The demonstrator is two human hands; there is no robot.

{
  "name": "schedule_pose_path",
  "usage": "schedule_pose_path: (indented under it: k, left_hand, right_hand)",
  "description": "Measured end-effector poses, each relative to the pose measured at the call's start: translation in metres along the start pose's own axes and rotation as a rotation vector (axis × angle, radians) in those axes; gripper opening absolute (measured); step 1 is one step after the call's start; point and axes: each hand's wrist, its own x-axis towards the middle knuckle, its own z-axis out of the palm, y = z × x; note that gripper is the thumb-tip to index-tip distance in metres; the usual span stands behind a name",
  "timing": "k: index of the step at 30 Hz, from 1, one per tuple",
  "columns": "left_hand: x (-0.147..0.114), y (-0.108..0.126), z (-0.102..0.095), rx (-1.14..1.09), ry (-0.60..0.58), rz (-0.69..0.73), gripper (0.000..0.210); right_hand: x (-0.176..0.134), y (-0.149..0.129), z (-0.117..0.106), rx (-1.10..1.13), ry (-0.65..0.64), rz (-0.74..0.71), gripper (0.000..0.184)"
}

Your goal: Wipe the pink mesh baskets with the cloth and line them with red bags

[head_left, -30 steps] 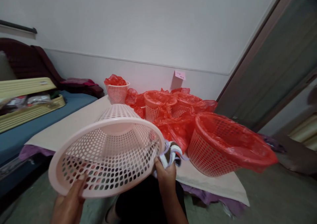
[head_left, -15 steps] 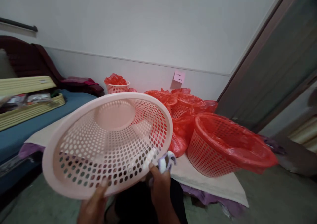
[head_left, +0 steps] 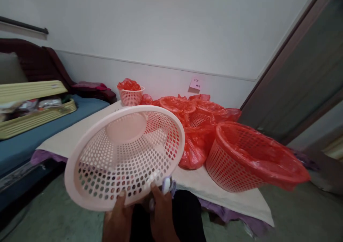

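Note:
A pale pink perforated plastic basket (head_left: 125, 156) is held up in front of me, tilted with its open mouth toward me. My left hand (head_left: 116, 220) grips its lower rim, thumb inside. My right hand (head_left: 162, 215) is right beside it, thumb on the rim, and also clutches a small white and purple cloth (head_left: 166, 185) against the basket's underside. Most of the cloth is hidden behind the basket and the fingers.
Several pink baskets lined with red plastic bags stand on a beige mat (head_left: 80, 127); the nearest one (head_left: 238, 160) leans at the right. A smaller basket (head_left: 131, 94) stands by the wall. A blue bed with a yellow case (head_left: 34, 106) is at left, a sliding door (head_left: 300, 74) at right.
The basket has turned its mouth toward me, then dropped slightly. My left hand has slid right along the rim to sit beside my right hand. More of the cloth is now hidden.

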Motion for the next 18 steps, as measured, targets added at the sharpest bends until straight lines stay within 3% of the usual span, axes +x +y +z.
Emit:
schedule_pose_path:
  k: [3,6,9,13,18]
  left_hand:
    - [-0.010,0.000,0.016,-0.102,-0.057,-0.108,0.022]
    - [-0.017,0.000,0.032,-0.349,-0.087,-0.241,0.041]
    - [-0.019,-0.008,0.038,-0.432,-0.120,-0.288,0.053]
    - [-0.009,-0.012,0.023,-0.439,-0.180,-0.378,0.055]
    - [0.014,0.004,-0.006,-0.302,-0.089,-0.332,0.048]
  right_hand:
    - [-0.010,0.008,0.004,0.060,-0.010,0.054,0.062]
    - [-0.008,0.011,0.006,0.055,-0.034,0.016,0.062]
    - [-0.002,0.011,0.005,0.033,-0.055,0.012,0.059]
    - [0.013,0.004,-0.009,-0.016,0.013,-0.022,0.060]
    - [0.036,-0.007,-0.031,-0.156,0.017,-0.184,0.059]
